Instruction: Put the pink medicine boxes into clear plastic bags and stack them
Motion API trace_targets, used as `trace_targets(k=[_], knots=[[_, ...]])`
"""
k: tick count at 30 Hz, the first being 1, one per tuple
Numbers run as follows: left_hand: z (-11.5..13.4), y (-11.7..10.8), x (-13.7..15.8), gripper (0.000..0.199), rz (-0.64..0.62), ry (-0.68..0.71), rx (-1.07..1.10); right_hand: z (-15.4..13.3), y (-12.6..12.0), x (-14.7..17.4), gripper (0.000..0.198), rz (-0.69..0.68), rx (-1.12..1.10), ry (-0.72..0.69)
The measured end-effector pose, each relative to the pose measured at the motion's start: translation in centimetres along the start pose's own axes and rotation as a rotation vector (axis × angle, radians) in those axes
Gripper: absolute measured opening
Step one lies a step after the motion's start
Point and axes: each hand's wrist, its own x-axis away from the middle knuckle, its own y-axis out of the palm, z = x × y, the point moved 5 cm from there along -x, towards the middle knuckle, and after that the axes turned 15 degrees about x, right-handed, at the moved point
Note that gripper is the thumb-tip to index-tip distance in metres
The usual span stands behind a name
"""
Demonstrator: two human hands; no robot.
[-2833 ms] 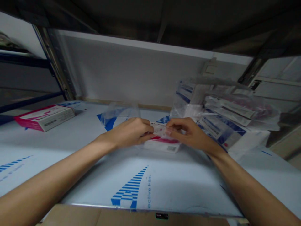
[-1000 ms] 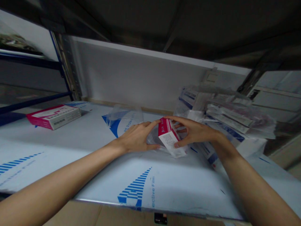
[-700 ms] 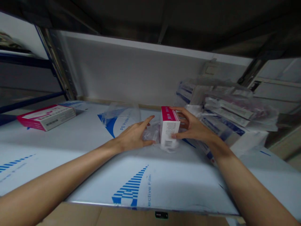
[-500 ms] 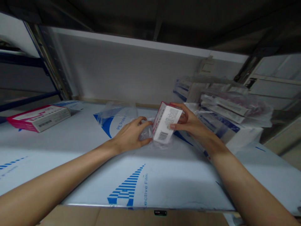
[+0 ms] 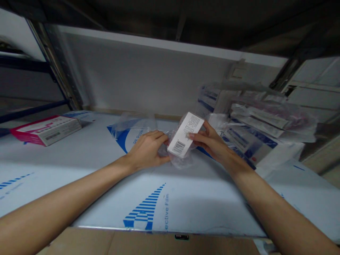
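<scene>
A small white box (image 5: 183, 136) with printed text and a barcode is held tilted above the table, its barcode end lower and to the left. My right hand (image 5: 209, 141) grips it from the right, thumb on the printed face. Clear plastic bag (image 5: 183, 161) surrounds the box's lower end. On the left, my left hand (image 5: 148, 148) is closed on the bag's edge beside the box; its fingertips are partly hidden.
A pink and white box (image 5: 50, 131) lies at the table's left. Another clear bag (image 5: 132, 122) rests behind my left hand. Several boxes in clear plastic (image 5: 255, 124) are piled on the right. A dark shelf (image 5: 159, 21) hangs overhead, and blue-printed film covers the table (image 5: 92, 209).
The box has tipped and moved down to the left, into the clear bag, so its pink side no longer shows. My right hand moved with it; my left hand stayed nearly in place.
</scene>
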Motion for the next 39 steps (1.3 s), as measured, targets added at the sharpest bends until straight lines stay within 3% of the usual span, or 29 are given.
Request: trace_targets(k=[4, 14, 16, 21, 25, 32, 37, 39], knots=[[-0.7, 0.1, 0.2, 0.041, 0.004, -0.121, 0.112, 0.0, 0.2, 0.1, 0.073, 0.007, 0.041, -0.044], [-0.1, 0.2, 0.4, 0.069, -0.011, -0.013, 0.196, -0.4, 0.2, 0.3, 0.085, -0.020, 0.215, -0.299], [-0.1, 0.2, 0.5, 0.065, -0.023, -0.014, 0.212, -0.4, 0.2, 0.4, 0.087, -0.034, 0.238, -0.311], [0.0, 0.4, 0.4, 0.038, -0.082, -0.039, 0.265, -0.8, -0.2, 0.2, 0.089, 0.003, 0.234, -0.267], [0.0, 0.9, 0.3, 0.026, -0.159, -0.061, 0.265, -0.6, -0.9, 0.0, 0.079, 0.077, 0.083, -0.174], [-0.6, 0.5, 0.4, 0.028, -0.140, -0.068, 0.267, 0.1, -1.5, -0.2, 0.050, 0.104, -0.129, -0.030], [-1.5, 0.9, 0.7, 0.043, -0.130, -0.283, 0.179, -0.3, -1.4, 0.0, 0.046, 0.092, -0.224, 0.035], [-1.4, 0.8, 0.7, 0.052, -0.075, -0.294, 0.153, -0.5, -1.3, 0.0, 0.046, 0.073, -0.216, 0.038]])
